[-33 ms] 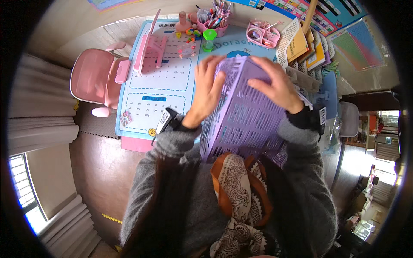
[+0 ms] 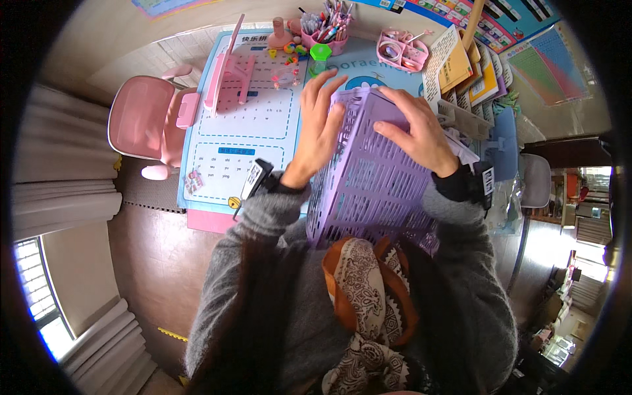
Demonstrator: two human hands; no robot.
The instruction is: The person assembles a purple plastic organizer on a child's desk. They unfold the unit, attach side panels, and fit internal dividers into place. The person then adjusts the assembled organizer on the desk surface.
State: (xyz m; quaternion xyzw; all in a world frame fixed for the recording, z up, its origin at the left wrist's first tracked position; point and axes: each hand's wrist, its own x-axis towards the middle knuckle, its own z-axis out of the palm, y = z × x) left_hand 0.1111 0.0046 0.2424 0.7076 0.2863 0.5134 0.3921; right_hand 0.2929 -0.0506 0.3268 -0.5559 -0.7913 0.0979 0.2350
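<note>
A purple plastic basket (image 2: 375, 171) with slotted walls stands in front of me at the near edge of the desk, with one corner toward the far side. Beside its far left edge is my left hand (image 2: 319, 131), fingers spread and its thumb close to the basket wall; whether the thumb touches is unclear. My right hand (image 2: 421, 135) lies over the basket's far right part, fingers stretched out and thumb apart, without wrapping round it. The basket's inside and underside are hidden.
The desk mat (image 2: 243, 164) lies left of the basket, with a pink stand (image 2: 227, 76) on it. Behind are a green hourglass (image 2: 320, 59), a pen holder (image 2: 329, 43) and a pink divided tray (image 2: 403, 51). Books (image 2: 464, 72) stand at right; a pink chair (image 2: 141, 118) is at left.
My left hand's fingers have spread and drawn slightly away from the basket's far edge. My right hand has shifted a little to the left and nearer. The basket has barely moved.
</note>
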